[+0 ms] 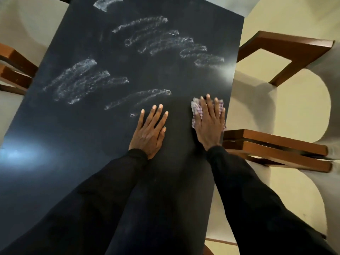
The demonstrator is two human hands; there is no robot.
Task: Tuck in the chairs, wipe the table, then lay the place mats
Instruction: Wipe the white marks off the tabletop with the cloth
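Our checked cloth (196, 111), soft and crumpled, lies near the right edge of the dark, smooth table (92, 135). It is flattened under our right hand (210, 124), whose fingers lie straight across it, pressing rather than gripping. Just beside it our left hand (149, 133) rests palm-down on bare tabletop, fingers spread, holding nothing. Whitish, foamy streaks (82, 81) curve across the surface beyond. Angular brown wooden chairs (276, 146) stand close at both long edges, on a pale floor (294, 107).
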